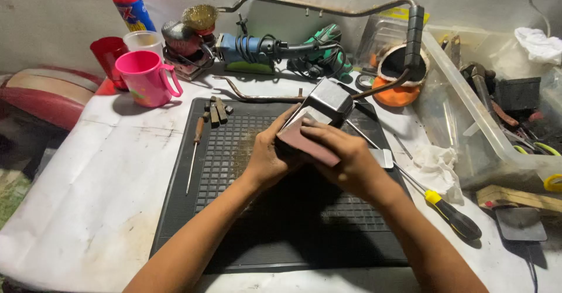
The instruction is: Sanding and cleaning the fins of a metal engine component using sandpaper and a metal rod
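Gripping metal box (325, 103), both hands (345, 155)

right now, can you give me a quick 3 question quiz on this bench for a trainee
1. True or false: both hands, left hand and right hand, are on the metal box.
2. Multiple choice: the yellow-handled screwdriver lies A) right of the black mat, B) inside the pink mug, C) on the red cushion.
3. What thin tool lies at the mat's left edge?

Key:
1. True.
2. A.
3. A small wooden-handled awl or screwdriver; the tip is too fine to tell.
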